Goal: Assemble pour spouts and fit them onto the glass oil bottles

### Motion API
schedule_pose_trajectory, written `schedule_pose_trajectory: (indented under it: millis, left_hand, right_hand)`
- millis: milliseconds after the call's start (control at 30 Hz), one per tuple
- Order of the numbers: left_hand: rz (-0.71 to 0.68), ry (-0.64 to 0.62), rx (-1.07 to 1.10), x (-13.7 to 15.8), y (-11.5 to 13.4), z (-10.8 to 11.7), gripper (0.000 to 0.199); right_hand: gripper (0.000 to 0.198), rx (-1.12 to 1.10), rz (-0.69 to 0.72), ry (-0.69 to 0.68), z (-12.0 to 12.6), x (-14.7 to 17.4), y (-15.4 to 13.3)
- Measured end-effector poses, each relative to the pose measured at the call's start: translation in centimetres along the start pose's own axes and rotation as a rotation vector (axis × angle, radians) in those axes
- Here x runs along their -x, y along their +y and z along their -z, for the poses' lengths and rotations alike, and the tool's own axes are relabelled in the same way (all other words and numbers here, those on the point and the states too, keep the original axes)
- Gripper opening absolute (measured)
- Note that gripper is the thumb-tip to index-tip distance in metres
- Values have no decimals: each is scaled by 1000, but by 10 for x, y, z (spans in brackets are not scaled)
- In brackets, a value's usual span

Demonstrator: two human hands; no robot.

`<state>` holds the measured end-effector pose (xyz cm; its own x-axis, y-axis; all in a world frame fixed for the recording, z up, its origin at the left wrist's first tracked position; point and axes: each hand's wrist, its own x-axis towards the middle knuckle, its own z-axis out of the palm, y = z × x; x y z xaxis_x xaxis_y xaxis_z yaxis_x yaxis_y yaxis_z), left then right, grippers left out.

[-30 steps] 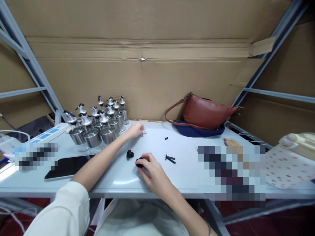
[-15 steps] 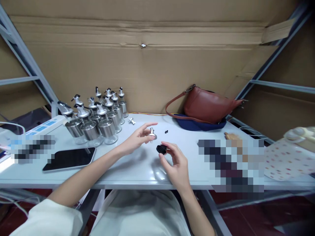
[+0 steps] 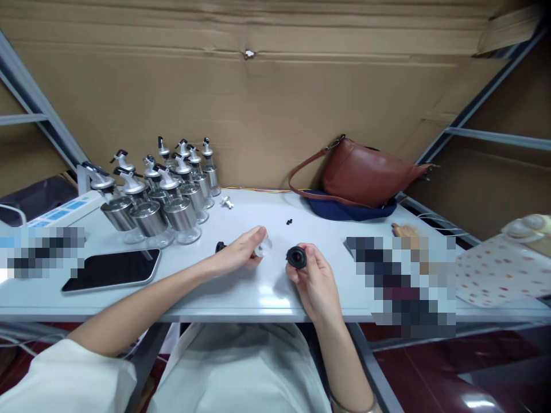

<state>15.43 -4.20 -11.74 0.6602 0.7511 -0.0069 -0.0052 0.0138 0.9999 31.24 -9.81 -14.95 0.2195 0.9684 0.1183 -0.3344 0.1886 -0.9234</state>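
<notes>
The left hand (image 3: 241, 250) is pinching a silver part (image 3: 263, 247) and, apart at right, the right hand (image 3: 317, 279) is holding a black ring (image 3: 291, 256) above the near table (image 3: 232, 301), perhaps risking a drop if fingers are loosening.

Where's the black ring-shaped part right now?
In the head view, just right of center, the black ring-shaped part is in the right hand, across a gap from the silver piece in the left hand.

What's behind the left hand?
A black part shows past the left hand, near the wrist; its remainder, and anything else behind the hand, is covered.
</notes>
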Motion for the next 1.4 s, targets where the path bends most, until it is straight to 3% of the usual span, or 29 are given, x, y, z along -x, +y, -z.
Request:
schedule_pose_trajectory:
  millis: [133, 300, 600, 833, 1000, 1167, 1400]
  left_hand:
    - [75, -42, 193, -2, 2, 3, 46]
    - [90, 29, 293, -4, 4, 8, 30]
    - [9, 26, 219, -4, -3, 7, 49]
    - [-27, 18, 124, -1, -1, 8, 49]
    - [-55, 26, 80, -1, 1, 6, 48]
    - [-12, 31, 118, -1, 3, 3, 53]
    - [55, -13, 176, 0, 0, 3, 49]
  right_hand:
    - [35, 20, 44, -6, 0, 0, 4]
    - [30, 126, 111, -69, -2, 2, 6]
    - [19, 239, 246, -54, -1, 6, 4]
    - [15, 270, 304, -101, -5, 7, 7]
    - [19, 278, 315, -25, -4, 6, 12]
    - [13, 322, 443, -29, -3, 6, 9]
    - [14, 393, 493, -57, -2, 6, 9]
